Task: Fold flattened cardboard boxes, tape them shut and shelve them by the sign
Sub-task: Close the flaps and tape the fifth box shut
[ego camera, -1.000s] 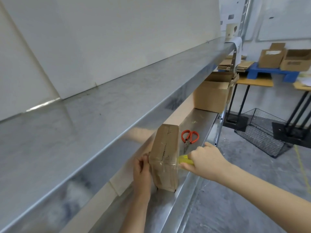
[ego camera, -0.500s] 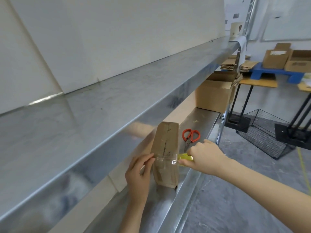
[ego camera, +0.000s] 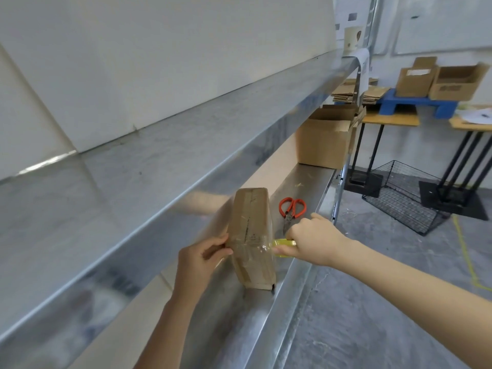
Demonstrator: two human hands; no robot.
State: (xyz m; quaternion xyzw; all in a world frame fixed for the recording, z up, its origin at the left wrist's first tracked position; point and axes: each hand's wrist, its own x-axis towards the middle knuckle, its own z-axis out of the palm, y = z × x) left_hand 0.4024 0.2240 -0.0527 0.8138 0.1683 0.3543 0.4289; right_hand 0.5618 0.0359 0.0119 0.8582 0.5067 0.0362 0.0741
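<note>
Moved up, our left hand (ego camera: 202,258) is pinching the cardboard box (ego camera: 251,225) while our right hand (ego camera: 316,239), gripping the tape roll (ego camera: 283,243), is pulling and may tip it.

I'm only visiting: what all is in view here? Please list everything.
taped box: one, brown, standing on edge, lower shelf
tape roll: one, yellow, beside that box
scissors: one pair, orange handles, on shelf beyond
open box: one, brown, shelf's far end
flat cardboard: one stack, brown, far table
far boxes: two, brown, on blue stand
wire basket: one, black, floor
left hand: one, pinching taped box's left edge
right hand: one, gripping tape roll
</note>
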